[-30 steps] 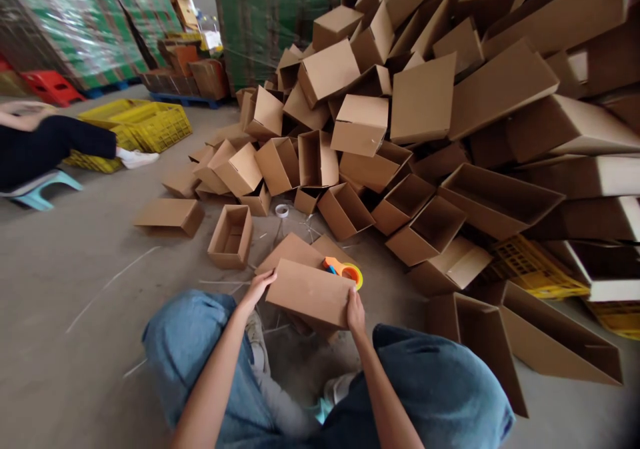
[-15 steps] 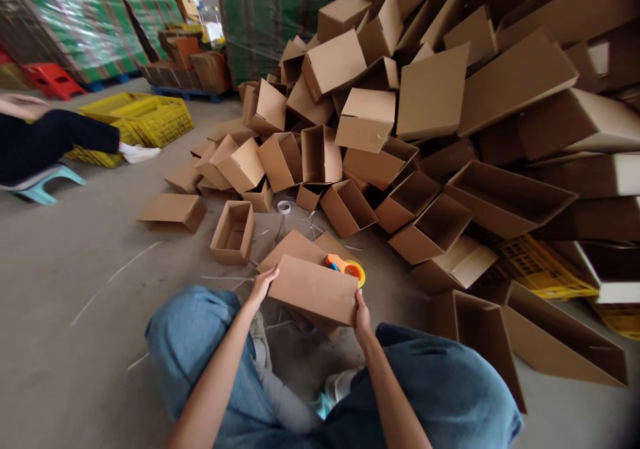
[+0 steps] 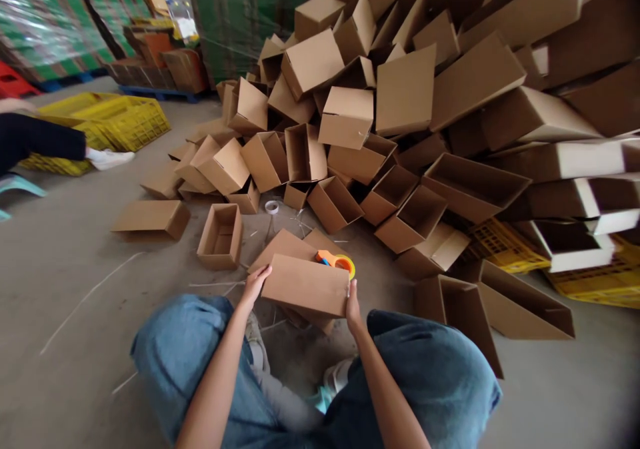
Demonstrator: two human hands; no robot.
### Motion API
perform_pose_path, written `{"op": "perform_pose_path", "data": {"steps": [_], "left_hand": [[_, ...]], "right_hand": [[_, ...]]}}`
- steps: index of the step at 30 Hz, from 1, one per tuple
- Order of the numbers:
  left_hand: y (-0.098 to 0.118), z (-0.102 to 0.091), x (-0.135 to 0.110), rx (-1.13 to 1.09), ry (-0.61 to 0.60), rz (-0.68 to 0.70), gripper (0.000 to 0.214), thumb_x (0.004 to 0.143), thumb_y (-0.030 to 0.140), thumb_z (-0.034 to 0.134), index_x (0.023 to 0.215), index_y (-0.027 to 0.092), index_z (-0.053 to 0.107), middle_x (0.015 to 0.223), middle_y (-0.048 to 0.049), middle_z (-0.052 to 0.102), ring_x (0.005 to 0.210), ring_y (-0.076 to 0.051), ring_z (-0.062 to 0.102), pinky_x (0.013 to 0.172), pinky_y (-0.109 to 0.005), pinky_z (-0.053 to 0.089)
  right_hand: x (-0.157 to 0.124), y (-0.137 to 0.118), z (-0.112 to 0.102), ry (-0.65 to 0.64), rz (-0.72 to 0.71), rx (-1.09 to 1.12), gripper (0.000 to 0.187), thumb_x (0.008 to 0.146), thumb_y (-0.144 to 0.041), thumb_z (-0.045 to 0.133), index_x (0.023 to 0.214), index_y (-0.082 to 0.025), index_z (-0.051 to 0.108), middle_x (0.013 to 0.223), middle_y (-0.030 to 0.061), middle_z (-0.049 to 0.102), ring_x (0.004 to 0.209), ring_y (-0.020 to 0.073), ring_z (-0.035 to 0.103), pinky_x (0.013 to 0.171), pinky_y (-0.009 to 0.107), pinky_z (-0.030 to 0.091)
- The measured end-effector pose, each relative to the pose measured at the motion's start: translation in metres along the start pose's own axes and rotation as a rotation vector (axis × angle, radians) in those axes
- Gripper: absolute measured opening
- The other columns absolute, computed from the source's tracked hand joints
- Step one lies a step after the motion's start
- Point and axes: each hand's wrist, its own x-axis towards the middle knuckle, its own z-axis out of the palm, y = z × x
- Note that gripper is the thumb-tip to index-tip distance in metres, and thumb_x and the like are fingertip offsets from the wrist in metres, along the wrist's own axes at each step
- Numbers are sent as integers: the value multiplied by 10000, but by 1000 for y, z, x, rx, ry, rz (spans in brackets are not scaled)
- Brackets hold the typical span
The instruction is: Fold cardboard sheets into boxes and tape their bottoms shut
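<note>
Between my knees I hold a brown cardboard box [image 3: 306, 287] by its two ends, a long plain side facing up. My left hand [image 3: 257, 285] grips its left end, and my right hand [image 3: 353, 307] is closed on the right end; some fingers are hidden behind the cardboard. Just beyond the box lies an orange tape dispenser [image 3: 327, 257] with a yellow roll, resting on or against flat-looking cardboard [image 3: 281, 245]. More cardboard shows underneath the held box.
A high heap of cardboard boxes [image 3: 405, 95] rises ahead and to the right. An open box [image 3: 220, 235], another box [image 3: 153, 219] and a white tape roll [image 3: 271, 207] lie on the floor. Yellow crates [image 3: 125, 121] and a seated person's leg [image 3: 43, 139] are at left.
The view has swung to the right, so the surroundings sit further left. Both hands keep their hold on the box, which looks almost unmoved between my knees.
</note>
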Motion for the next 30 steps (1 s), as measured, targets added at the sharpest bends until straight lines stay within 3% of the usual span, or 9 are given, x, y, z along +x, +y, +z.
{"op": "perform_pose_path", "data": {"steps": [3, 6, 11, 22, 30], "left_hand": [[-6, 7, 0, 72, 30, 33, 396, 851, 428, 556, 1095, 151, 701, 1234, -93, 657, 1220, -257, 556, 1077, -390, 377], [-14, 14, -1, 90, 37, 35, 409, 895, 412, 502, 1168, 152, 660, 1305, -96, 609, 1282, -236, 502, 1107, -367, 342], [-22, 24, -1, 35, 68, 3, 451, 944, 370, 407, 1266, 109, 586, 1379, -122, 539, 1328, -203, 448, 1129, -323, 311], [-18, 30, -14, 95, 131, 45, 462, 957, 403, 378, 1229, 118, 619, 1328, -102, 594, 1280, -198, 502, 1071, -272, 369], [-4, 31, -17, 225, 170, 16, 467, 944, 389, 394, 1221, 98, 633, 1286, -143, 616, 1234, -257, 543, 1030, -321, 404]], "right_hand": [[-7, -13, 5, -13, 21, 55, 733, 660, -674, 626, 1204, -183, 638, 1135, 50, 695, 1062, 268, 631, 875, 319, 510], [-12, -20, 7, -43, 39, 62, 692, 633, -589, 705, 1192, -188, 628, 1094, 51, 707, 1006, 262, 651, 827, 309, 528], [-15, -23, 7, -29, 38, 46, 693, 607, -542, 748, 1184, -181, 617, 1097, 64, 703, 992, 254, 653, 824, 322, 529], [-17, -21, 3, -2, 29, -98, 713, 600, -559, 747, 1191, -181, 620, 1096, 73, 700, 997, 257, 640, 852, 340, 502], [-18, -25, -1, 25, -6, -301, 677, 654, -635, 683, 1184, -217, 635, 1088, 80, 701, 1014, 264, 630, 875, 356, 479]]}}
